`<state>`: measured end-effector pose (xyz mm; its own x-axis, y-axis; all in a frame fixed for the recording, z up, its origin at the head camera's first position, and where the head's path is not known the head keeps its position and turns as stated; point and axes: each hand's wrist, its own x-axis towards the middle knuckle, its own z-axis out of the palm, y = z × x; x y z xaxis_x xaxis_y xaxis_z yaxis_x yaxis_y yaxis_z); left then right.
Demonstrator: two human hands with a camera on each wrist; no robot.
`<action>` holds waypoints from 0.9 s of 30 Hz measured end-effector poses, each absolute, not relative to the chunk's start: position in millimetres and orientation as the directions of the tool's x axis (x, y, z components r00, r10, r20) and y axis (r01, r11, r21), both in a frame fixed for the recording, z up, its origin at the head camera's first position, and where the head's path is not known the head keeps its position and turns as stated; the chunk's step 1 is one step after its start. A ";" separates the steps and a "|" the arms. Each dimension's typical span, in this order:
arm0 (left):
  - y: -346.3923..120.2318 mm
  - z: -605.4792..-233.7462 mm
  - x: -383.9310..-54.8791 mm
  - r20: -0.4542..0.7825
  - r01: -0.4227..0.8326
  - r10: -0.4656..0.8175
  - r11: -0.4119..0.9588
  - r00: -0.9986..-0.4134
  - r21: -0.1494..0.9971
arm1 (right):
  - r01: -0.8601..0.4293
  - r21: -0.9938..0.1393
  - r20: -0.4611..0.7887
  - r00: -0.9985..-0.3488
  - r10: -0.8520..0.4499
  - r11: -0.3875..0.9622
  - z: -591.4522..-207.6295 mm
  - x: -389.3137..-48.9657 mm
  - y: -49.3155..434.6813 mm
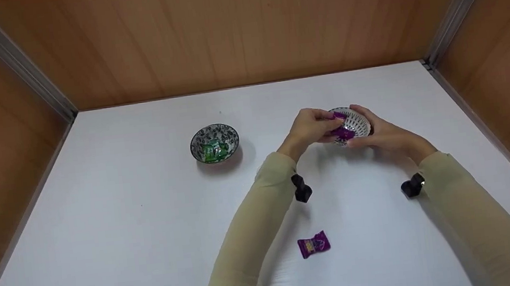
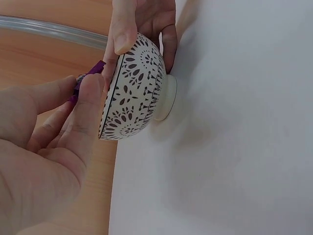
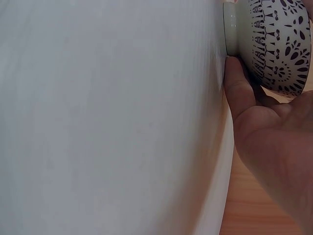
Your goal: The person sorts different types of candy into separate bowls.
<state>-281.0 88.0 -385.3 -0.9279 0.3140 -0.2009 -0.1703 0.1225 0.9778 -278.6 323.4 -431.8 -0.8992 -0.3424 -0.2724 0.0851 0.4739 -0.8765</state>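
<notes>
Between thumb and fingers, my left hand point(image 1: 309, 128) pinches a purple-wrapped candy point(image 2: 99, 67) at the mouth of a white bowl point(image 2: 134, 93) with a dark petal pattern. More purple wrapper point(image 1: 343, 134) shows inside that bowl, just below the fingertips. My right hand point(image 1: 386, 135) grips the bowl from the right, thumb at the near side and fingers around the far side. In the right wrist view a finger point(image 3: 238, 88) lies beside the bowl's foot. Part of the pinched candy is hidden by the left fingers.
A second bowl point(image 1: 213, 130), with a black floral pattern, stands to the left and holds green-wrapped candies point(image 1: 214, 151). Another purple-wrapped candy point(image 1: 314, 245) lies on the white table point(image 1: 117, 233) between the forearms. Wooden panels point(image 1: 243, 30) enclose the back and sides.
</notes>
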 end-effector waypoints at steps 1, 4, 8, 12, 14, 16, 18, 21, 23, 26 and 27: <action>89.0 -385.0 -280.9 -0.202 -0.167 0.311 0.135 -0.929 0.977 | 0.085 -0.873 -0.274 -0.900 -0.339 0.480 -431.6 -278.2 323.4; 91.9 -384.0 -280.6 -0.209 -0.161 0.301 0.176 -0.930 0.971 | 0.084 -0.870 -0.273 -0.903 -0.333 0.486 -431.8 -277.8 323.5; 94.8 -383.2 -280.8 -0.207 -0.144 0.305 0.218 -0.930 0.965 | 0.081 -0.869 -0.271 -0.903 -0.332 0.489 -431.7 -277.1 323.4; 96.3 -382.4 -281.5 -0.187 -0.111 0.319 0.242 -0.929 0.964 | 0.082 -0.877 -0.267 -0.903 -0.338 0.474 -431.1 -277.7 323.5; 96.3 -382.1 -281.6 -0.183 -0.100 0.320 0.258 -0.930 0.961 | 0.083 -0.883 -0.265 -0.901 -0.343 0.463 -430.7 -278.2 322.7; 96.4 -381.8 -282.1 -0.179 -0.091 0.319 0.271 -0.931 0.958 | 0.086 -0.888 -0.263 -0.901 -0.345 0.452 -430.4 -278.8 321.8; 96.4 -381.9 -282.7 -0.180 -0.089 0.317 0.280 -0.931 0.956 | 0.089 -0.887 -0.264 -0.902 -0.341 0.454 -430.4 -278.8 321.2; 96.7 -381.8 -283.0 -0.184 -0.091 0.311 0.290 -0.933 0.953 | 0.090 -0.891 -0.262 -0.903 -0.340 0.445 -431.0 -278.9 321.0; 96.6 -381.9 -282.8 -0.189 -0.096 0.311 0.291 -0.932 0.952 | 0.089 -0.892 -0.260 -0.903 -0.342 0.443 -431.5 -278.7 321.3; 96.5 -382.0 -282.3 -0.195 -0.103 0.311 0.288 -0.930 0.952 | 0.085 -0.893 -0.256 -0.903 -0.346 0.441 -432.5 -279.1 322.2; 96.4 -382.0 -282.1 -0.196 -0.104 0.312 0.286 -0.930 0.953 | 0.084 -0.893 -0.256 -0.902 -0.347 0.441 -432.7 -279.1 322.4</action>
<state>-282.1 96.4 -382.0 -0.9296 0.3122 -0.1956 -0.1045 0.2858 0.9526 -279.1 322.4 -432.7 -0.9021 -0.3473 -0.2561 0.0837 0.4413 -0.8935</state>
